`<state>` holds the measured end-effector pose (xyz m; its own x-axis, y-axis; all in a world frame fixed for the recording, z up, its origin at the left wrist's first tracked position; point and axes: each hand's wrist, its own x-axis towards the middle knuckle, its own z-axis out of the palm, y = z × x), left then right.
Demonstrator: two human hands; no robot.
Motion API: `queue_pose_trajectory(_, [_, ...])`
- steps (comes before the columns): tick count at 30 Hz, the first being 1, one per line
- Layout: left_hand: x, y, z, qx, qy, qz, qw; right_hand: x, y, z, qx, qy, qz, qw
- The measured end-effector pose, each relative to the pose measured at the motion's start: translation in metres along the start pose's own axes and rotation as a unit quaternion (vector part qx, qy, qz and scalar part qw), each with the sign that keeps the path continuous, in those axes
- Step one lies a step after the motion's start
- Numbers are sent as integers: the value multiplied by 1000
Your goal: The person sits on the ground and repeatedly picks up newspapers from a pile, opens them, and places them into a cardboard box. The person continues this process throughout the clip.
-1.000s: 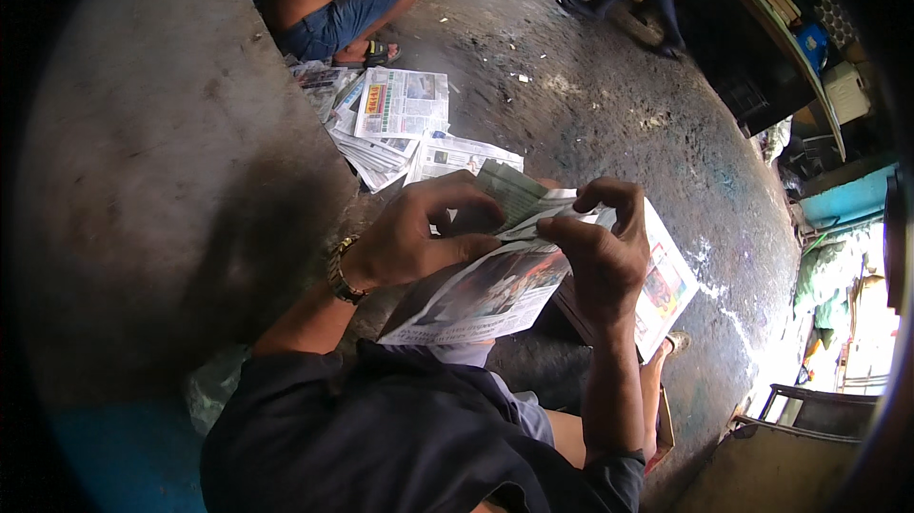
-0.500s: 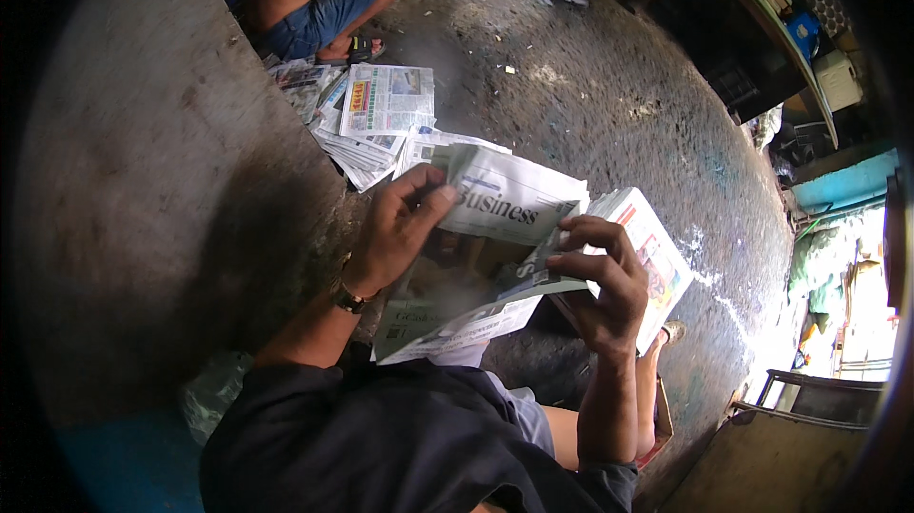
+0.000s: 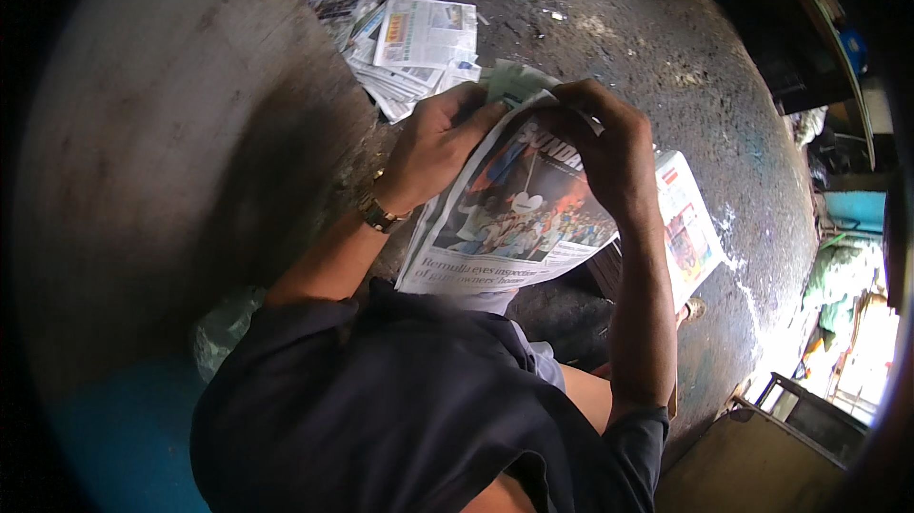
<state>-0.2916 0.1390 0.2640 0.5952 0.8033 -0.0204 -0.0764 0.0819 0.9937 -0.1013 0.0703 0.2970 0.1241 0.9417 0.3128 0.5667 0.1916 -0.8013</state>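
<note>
Left hand pinched the newspaper at its ten o'clock; right hand gripped it at one, fingertips partly hidden. Paper hung mid-view, above the dark shirt. I judged it light, limp, easily creased or torn, its layers prone to slide; best grasped by the top edge, all sheets together. Page matte, gently bowed. At eleven, flat papers overlapped on gritty floor; at eight, crinkled translucent plastic.

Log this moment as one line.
left hand: holding newspaper, upper left | right hand: holding upper right | newspaper: raised, picture side showing | newspaper pile: on floor, beyond
</note>
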Motion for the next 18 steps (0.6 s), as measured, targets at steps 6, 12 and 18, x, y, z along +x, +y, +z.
queue_pose_trajectory(6, [-3, 1, -6, -28, 1, -19, 999, 15, 5, 8, -6, -26, -31, 999])
queue_pose_trajectory(12, [-3, 2, -1, -73, 19, -14, 997, 26, 18, 22, -20, -34, -8, 999])
queue_pose_trajectory(18, [3, -22, -2, 23, 68, -8, 997, 26, 19, 27, -39, -13, -47, 998])
